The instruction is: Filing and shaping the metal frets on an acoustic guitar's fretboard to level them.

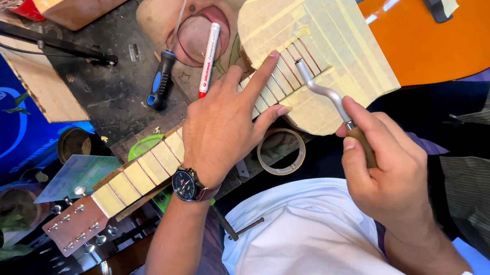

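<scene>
An orange acoustic guitar lies across the bench, its top around the neck covered in cream masking tape. The fretboard is taped between the frets too. My left hand, with a wristwatch, rests on the neck, and its forefinger presses near the upper frets. My right hand grips the wooden handle of a bent metal fret tool. The tool's tip touches the fretboard by the last frets.
A red and white marker and a blue-handled tool lie on the dark bench beyond the neck. A roll of tape sits under the neck. The headstock points lower left. A wooden block stands at left.
</scene>
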